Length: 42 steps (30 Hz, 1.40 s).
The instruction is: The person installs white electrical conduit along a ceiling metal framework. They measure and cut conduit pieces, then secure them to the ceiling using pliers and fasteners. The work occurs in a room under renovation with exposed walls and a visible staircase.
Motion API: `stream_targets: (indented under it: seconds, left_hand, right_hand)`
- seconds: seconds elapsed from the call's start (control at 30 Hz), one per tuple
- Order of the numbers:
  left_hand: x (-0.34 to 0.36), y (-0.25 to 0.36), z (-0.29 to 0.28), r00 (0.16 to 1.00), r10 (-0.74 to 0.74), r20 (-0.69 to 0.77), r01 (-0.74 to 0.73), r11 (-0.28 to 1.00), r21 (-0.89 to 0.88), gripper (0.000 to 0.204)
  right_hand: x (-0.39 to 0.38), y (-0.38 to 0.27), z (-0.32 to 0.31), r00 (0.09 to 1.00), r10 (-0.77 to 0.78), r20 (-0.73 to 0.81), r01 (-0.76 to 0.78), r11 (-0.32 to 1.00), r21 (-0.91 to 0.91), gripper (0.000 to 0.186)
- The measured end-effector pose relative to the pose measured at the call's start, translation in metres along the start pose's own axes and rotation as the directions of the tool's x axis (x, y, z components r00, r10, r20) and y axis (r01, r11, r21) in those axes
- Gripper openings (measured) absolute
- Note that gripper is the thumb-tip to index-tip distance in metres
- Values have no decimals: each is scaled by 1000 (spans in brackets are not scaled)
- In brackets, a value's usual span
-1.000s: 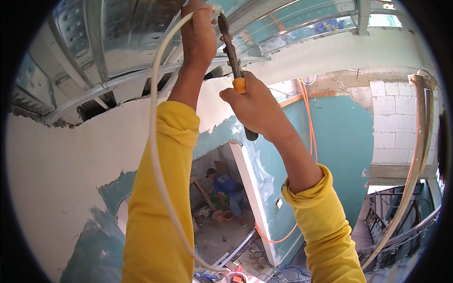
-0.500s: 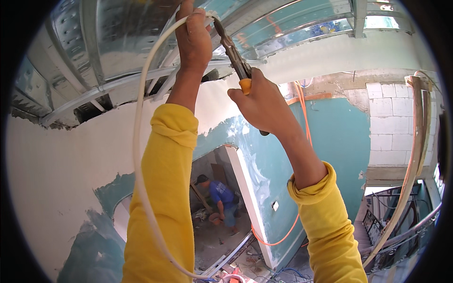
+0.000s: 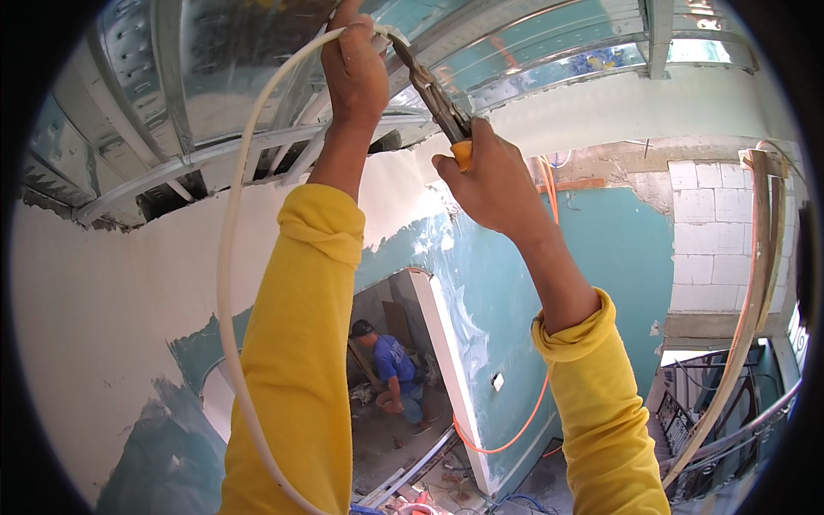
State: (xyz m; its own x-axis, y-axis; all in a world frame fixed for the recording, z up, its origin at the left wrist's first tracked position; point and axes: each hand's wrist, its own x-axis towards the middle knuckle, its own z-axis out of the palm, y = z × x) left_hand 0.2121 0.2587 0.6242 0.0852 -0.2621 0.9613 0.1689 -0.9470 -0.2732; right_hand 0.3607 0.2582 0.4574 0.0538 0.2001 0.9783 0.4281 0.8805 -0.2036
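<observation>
Overhead, my left hand (image 3: 356, 77) is closed on a white cable (image 3: 228, 257) near its upper end. From there the cable bows out to the left and hangs down past my left sleeve. My right hand (image 3: 493, 184) grips metal pliers (image 3: 433, 96) by a handle with an orange-yellow part. The pliers slant up to the left, and their jaws meet the cable end just right of my left hand. Whether the jaws bite into the cable is too small to tell.
Metal ceiling framing (image 3: 172, 77) runs close above my hands. Ahead is a patchy teal wall (image 3: 614, 249) with an orange cable (image 3: 542, 386). A co-worker in a blue shirt (image 3: 395, 359) bends down beyond the doorway. At right stand wooden posts (image 3: 755, 240) and a stair railing (image 3: 687, 421).
The hanging loop of cable has swung to the left. My right hand and the pliers have shifted slightly right, while my left hand stays closed on the cable.
</observation>
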Motion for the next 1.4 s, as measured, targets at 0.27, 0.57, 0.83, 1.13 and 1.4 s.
stream_targets:
  seconds: [0.27, 0.57, 0.83, 1.13, 1.4]
  left_hand:
    - [4, 25, 10, 998, -58, -16, 59, 997, 42, 47]
    - [13, 19, 0, 987, -161, 29, 160, 987, 7, 44]
    - [14, 25, 3, 990, -99, 104, 94, 994, 59, 43]
    - [17, 28, -4, 965, -181, 189, 180, 983, 23, 42]
    - [21, 16, -7, 972, 68, 223, -93, 990, 103, 41]
  right_hand:
    - [11, 8, -15, 998, -17, 55, 22, 994, -104, 38]
    - [9, 14, 9, 997, -65, -50, 65, 998, 11, 33]
    - [15, 23, 6, 991, -97, -93, 86, 990, -116, 38]
    - [15, 26, 16, 992, -65, -110, 58, 996, -65, 43]
    - [8, 3, 13, 981, 94, 171, -138, 953, 270, 57]
